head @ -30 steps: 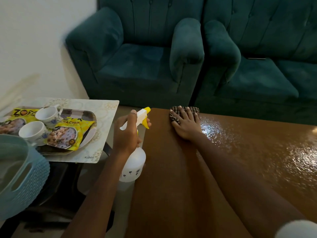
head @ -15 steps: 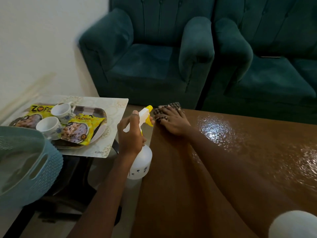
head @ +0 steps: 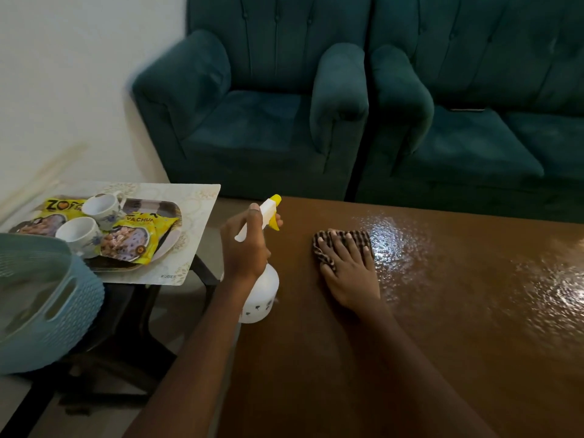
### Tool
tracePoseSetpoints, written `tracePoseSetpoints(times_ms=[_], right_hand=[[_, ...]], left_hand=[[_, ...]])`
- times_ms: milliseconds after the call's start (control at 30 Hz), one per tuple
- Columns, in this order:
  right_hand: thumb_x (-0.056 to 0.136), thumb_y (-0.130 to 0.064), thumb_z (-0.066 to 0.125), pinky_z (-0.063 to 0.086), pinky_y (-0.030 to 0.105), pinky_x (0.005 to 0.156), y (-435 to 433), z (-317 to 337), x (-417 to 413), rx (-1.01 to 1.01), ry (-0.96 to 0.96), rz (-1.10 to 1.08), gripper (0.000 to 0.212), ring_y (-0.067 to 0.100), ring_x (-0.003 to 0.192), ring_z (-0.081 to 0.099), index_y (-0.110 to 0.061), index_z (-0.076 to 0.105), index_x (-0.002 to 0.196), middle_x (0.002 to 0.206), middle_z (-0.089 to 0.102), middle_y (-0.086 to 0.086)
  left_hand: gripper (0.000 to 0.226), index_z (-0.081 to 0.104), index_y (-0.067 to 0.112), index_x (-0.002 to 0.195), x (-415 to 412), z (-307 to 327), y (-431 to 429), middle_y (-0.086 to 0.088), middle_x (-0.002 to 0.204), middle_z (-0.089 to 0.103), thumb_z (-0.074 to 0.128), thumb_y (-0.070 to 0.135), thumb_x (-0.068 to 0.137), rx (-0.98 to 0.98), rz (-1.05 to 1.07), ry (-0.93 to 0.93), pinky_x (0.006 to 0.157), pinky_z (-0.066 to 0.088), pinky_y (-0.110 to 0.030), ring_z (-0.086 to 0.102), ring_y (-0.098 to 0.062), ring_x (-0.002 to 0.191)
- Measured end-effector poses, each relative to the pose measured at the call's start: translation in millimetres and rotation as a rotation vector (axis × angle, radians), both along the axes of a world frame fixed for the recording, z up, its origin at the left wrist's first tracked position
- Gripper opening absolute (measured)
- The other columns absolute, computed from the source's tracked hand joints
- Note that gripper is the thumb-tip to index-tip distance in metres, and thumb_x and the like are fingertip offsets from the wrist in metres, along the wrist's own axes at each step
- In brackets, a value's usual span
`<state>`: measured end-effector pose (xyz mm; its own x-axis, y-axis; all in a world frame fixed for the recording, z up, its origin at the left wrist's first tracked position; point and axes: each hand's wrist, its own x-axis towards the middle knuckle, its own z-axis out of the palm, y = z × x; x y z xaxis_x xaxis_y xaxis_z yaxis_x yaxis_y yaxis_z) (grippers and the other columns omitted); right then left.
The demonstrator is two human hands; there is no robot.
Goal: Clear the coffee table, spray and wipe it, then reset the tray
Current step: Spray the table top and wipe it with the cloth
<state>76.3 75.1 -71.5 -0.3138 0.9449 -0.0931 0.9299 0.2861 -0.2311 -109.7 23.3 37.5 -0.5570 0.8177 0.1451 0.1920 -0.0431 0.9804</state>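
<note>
Right hand [head: 349, 273], flat, hides most of the cloth [head: 360, 236], now farther from the edge of the table [head: 316, 358]; left hand [head: 243, 248] grips the bottle [head: 262, 292].

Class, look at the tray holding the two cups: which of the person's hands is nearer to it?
Left. The left hand, gripping the spray bottle, is right of the tray; the right hand presses the striped cloth farther right on the coffee table.

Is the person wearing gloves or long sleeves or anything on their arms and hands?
No gloves: the left hand and right hand are bare. The left arm and right arm are bare too, with no sleeve in view. Neither wrist has a watch or bracelet. I see no ring, though some fingers are partly hidden.
</note>
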Motion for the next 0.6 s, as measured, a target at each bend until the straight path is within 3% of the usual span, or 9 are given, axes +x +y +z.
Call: tracePoseSetpoints(times_ms=[67,200,300,433,600], right_hand=[[0.087,-0.062,-0.002,-0.013,0.041,0.119,-10,-1,6,0.012,0.008,0.034,0.067,0.009,0.147,-0.021,-0.048,-0.003,0.153,0.163,-0.011,-0.016],[0.082,-0.063,-0.007,-0.013,0.043,0.12,-20,-5,18,0.018,0.01,0.092,0.072,0.009,0.145,-0.024,-0.049,-0.004,0.153,0.163,-0.011,-0.016],[0.083,-0.063,-0.006,-0.013,0.043,0.119,-20,-7,19,0.022,0.032,0.099,0.072,0.009,0.145,-0.023,-0.048,-0.003,0.153,0.164,-0.01,-0.015],[0.083,-0.064,-0.006,-0.011,0.045,0.121,-31,-9,24,0.026,0.03,0.098,0.074,0.012,0.15,-0.018,-0.047,-0.003,0.154,0.164,-0.01,-0.014],[0.081,-0.064,-0.008,-0.011,0.046,0.121,-52,-2,32,0.011,0.02,0.091,0.075,0.013,0.15,-0.019,-0.047,-0.003,0.154,0.164,-0.011,-0.013]], left_hand=[[0.034,0.057,0.029,0.067,10,1,-4,-0.009,0.071,0.057,0.039,0.044,0.092,0.026,0.026,0.002,0.036,0.042,-0.019,0.055,-0.018,0.051],[0.037,0.058,0.032,0.064,30,-5,-15,0.01,0.06,0.058,0.037,0.044,0.091,0.081,0.074,-0.003,0.038,0.042,-0.02,0.056,-0.017,0.054],[0.038,0.058,0.031,0.062,36,-10,-25,0.002,0.057,0.053,0.038,0.052,0.087,0.11,0.136,-0.039,0.042,0.043,-0.024,0.053,-0.018,0.049],[0.039,0.063,0.049,0.065,36,-18,-36,0.012,0.05,0.054,0.033,0.054,0.089,0.174,0.139,-0.018,0.047,0.043,-0.03,0.048,-0.025,0.047],[0.033,0.055,0.034,0.071,39,-19,-44,0.01,0.048,0.051,0.034,0.054,0.089,0.181,0.115,0.015,0.048,0.045,-0.028,0.049,-0.02,0.046]])
